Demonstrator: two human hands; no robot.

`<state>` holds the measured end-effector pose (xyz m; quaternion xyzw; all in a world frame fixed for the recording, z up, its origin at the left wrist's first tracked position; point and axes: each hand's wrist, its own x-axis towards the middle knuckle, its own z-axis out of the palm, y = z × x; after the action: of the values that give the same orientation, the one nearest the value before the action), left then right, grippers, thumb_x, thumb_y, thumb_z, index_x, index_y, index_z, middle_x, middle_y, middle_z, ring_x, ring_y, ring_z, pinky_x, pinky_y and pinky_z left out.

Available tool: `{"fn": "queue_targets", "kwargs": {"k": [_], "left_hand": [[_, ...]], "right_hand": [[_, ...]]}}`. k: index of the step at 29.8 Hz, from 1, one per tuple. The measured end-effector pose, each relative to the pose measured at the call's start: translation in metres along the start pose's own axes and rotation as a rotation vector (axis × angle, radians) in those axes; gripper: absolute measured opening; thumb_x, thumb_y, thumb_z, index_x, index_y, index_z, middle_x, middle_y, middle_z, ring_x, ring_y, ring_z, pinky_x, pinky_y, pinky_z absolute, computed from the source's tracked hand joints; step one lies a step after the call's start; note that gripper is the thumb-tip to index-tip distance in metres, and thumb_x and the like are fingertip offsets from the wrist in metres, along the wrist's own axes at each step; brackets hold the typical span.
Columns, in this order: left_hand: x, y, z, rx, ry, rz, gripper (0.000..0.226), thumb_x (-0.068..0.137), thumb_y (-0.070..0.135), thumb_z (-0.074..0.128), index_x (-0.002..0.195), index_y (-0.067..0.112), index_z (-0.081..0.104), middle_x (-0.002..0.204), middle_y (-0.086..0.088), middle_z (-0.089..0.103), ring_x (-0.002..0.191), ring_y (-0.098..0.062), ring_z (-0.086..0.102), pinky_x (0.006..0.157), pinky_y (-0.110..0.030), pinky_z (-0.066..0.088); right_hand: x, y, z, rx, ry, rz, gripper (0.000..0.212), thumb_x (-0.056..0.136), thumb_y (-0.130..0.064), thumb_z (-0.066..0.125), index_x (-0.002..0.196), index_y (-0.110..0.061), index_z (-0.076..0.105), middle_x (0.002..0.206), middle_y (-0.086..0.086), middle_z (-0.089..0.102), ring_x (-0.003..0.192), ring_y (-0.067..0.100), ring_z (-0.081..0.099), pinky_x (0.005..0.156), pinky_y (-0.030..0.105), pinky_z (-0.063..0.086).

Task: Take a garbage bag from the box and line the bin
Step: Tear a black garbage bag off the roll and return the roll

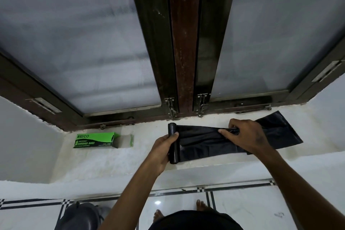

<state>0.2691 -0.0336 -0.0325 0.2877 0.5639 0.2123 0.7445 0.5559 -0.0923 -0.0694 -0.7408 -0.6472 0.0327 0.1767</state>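
Observation:
A black roll of garbage bags (173, 153) lies over the white window ledge (115, 158), and my left hand (164, 147) grips it around its middle. One black garbage bag (203, 140) is unrolled to the right across the ledge. My right hand (244, 134) pinches this bag at its upper edge, about halfway along. The green garbage bag box (93, 140) lies on its side at the left of the ledge, its open end facing right. The dark bin (80, 216) stands on the floor at the bottom left, only partly in view.
A window with dark wooden frames (183, 43) and frosted panes rises right behind the ledge, with metal latches (171, 108) at its base. White floor tiles with black border lines (233, 186) lie below. My bare feet (201, 205) stand close to the wall.

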Motion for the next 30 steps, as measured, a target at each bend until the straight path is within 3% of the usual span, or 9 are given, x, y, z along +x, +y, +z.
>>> {"fn": "queue_targets", "kwargs": {"k": [9,13,16,19,21,24,27,29,30], "left_hand": [[0.003,0.001,-0.002,-0.09,-0.018,-0.055,0.04,0.104,0.036,0.041,0.123,0.012,0.067,0.113,-0.01,0.075,0.107,-0.03,0.068,0.086,-0.041,0.055],[0.003,0.002,-0.002,-0.037,-0.027,-0.048,0.039,0.101,0.045,0.047,0.119,0.017,0.069,0.113,-0.008,0.075,0.109,-0.028,0.069,0.088,-0.042,0.055],[0.005,0.001,0.001,0.016,-0.001,0.012,0.029,0.1,0.028,0.057,0.119,0.009,0.067,0.111,-0.009,0.075,0.102,-0.024,0.071,0.082,-0.036,0.057],[0.003,0.002,0.004,0.047,-0.015,0.077,0.022,0.1,0.019,0.056,0.114,0.008,0.069,0.104,-0.007,0.076,0.086,-0.014,0.073,0.068,-0.027,0.059],[0.002,0.003,0.005,0.083,-0.024,0.111,0.021,0.1,0.017,0.055,0.111,0.009,0.07,0.101,-0.004,0.077,0.087,-0.013,0.072,0.068,-0.026,0.058],[0.001,0.004,0.009,0.123,-0.059,0.137,0.019,0.101,0.016,0.054,0.106,0.011,0.072,0.096,0.0,0.078,0.087,-0.011,0.073,0.074,-0.026,0.058],[-0.001,0.004,0.011,0.141,-0.088,0.148,0.019,0.101,0.015,0.054,0.108,0.009,0.071,0.096,-0.003,0.078,0.085,-0.012,0.074,0.074,-0.028,0.059],[-0.001,0.004,0.011,0.152,-0.094,0.155,0.021,0.101,0.015,0.054,0.112,0.007,0.07,0.1,-0.007,0.077,0.089,-0.015,0.074,0.074,-0.03,0.059],[-0.001,0.004,0.01,0.155,-0.09,0.16,0.022,0.101,0.015,0.054,0.114,0.006,0.069,0.103,-0.008,0.076,0.092,-0.018,0.074,0.077,-0.031,0.059]], "right_hand": [[0.012,0.015,-0.009,-0.07,-0.003,0.049,0.04,0.075,-0.066,0.066,0.067,-0.029,0.052,0.056,-0.009,0.055,0.056,0.013,0.052,0.058,0.023,0.036],[0.015,0.018,-0.012,-0.05,-0.005,0.049,0.039,0.075,-0.064,0.068,0.066,-0.028,0.054,0.057,-0.009,0.056,0.056,0.012,0.054,0.057,0.023,0.036],[0.02,0.019,-0.016,-0.053,-0.009,0.041,0.036,0.077,-0.059,0.07,0.069,-0.027,0.057,0.06,-0.008,0.059,0.059,0.013,0.055,0.059,0.024,0.035],[0.023,0.015,-0.021,-0.12,-0.063,0.045,0.028,0.082,-0.053,0.067,0.088,-0.026,0.07,0.086,-0.004,0.069,0.086,0.019,0.06,0.077,0.033,0.042],[0.022,-0.001,-0.023,-0.159,-0.069,0.077,0.03,0.087,-0.044,0.064,0.109,-0.025,0.071,0.106,0.0,0.068,0.102,0.024,0.057,0.089,0.04,0.04],[0.014,-0.048,-0.02,0.013,-0.005,0.037,0.034,0.091,-0.038,0.06,0.123,-0.025,0.064,0.12,-0.001,0.065,0.115,0.023,0.054,0.098,0.042,0.038],[0.012,-0.085,-0.003,0.227,-0.16,-0.064,0.05,0.091,-0.047,0.056,0.139,-0.031,0.051,0.134,-0.005,0.058,0.129,0.018,0.045,0.106,0.041,0.036],[0.013,-0.093,0.013,0.328,-0.261,-0.064,0.051,0.09,-0.047,0.059,0.138,-0.033,0.05,0.132,-0.007,0.061,0.125,0.015,0.049,0.104,0.038,0.04],[0.014,-0.095,0.018,0.397,-0.281,-0.057,0.042,0.089,-0.044,0.062,0.129,-0.032,0.057,0.121,-0.007,0.067,0.114,0.013,0.057,0.096,0.035,0.046]]}}
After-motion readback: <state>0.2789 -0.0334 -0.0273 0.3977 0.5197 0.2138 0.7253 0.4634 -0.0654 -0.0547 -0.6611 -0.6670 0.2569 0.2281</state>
